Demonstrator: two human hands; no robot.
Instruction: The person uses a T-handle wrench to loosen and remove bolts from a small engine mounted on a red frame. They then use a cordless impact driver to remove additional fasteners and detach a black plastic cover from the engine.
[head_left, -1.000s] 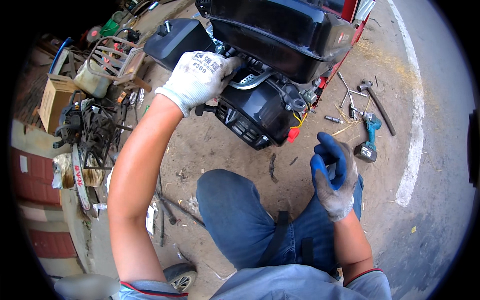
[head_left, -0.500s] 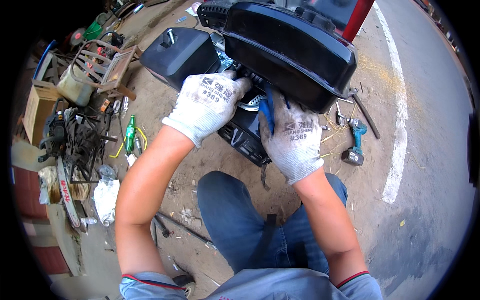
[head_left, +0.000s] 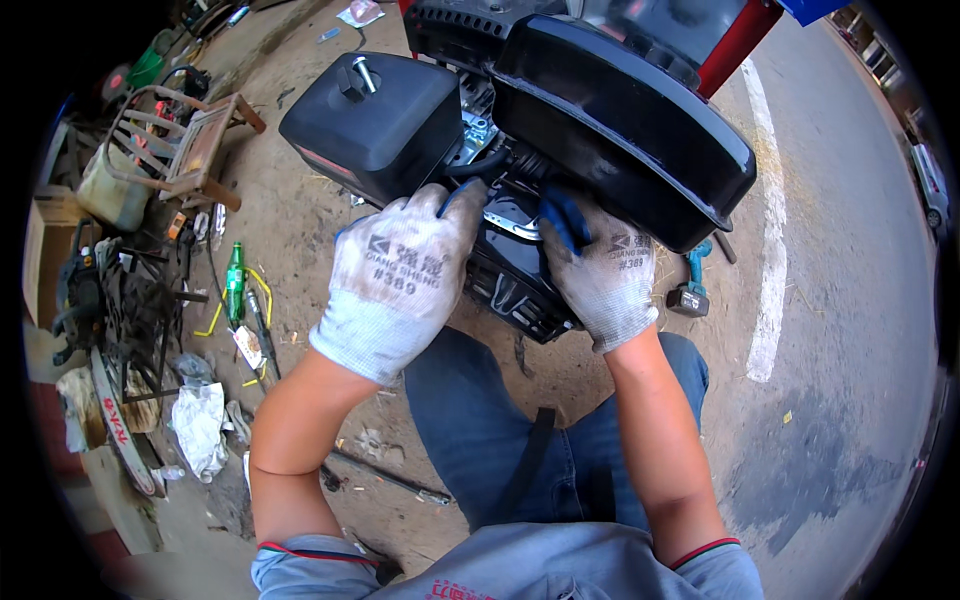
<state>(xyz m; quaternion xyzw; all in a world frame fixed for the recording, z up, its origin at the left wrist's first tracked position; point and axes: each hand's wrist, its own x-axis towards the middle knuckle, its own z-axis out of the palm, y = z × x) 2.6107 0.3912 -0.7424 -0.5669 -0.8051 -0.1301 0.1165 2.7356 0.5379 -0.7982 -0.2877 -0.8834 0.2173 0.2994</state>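
Note:
My left hand (head_left: 400,262), in a soiled white glove with blue on the palm side, is closed at the near side of a small engine, below a black box-shaped cover (head_left: 380,115). Its fingertips curl out of sight beside a perforated silver metal strip (head_left: 512,227). On the strip's other side my right hand (head_left: 603,262), gloved alike, has its fingers bent in under a large, glossy black housing (head_left: 620,130). What either hand grips is hidden. Between my wrists a black slotted panel (head_left: 515,295) juts toward me. A bolt (head_left: 364,74) stands on the box-shaped cover.
A teal cordless drill (head_left: 690,285) lies right of the engine. To the left are a green bottle (head_left: 235,283), a wooden chair (head_left: 190,160), a chainsaw (head_left: 110,390) and a white crumpled bag (head_left: 200,430). A painted white line (head_left: 770,260) borders the road.
The engine now appears lower and farther right in view. My left hand has shifted down and shows more of its back; more of the silver strip shows between my hands.

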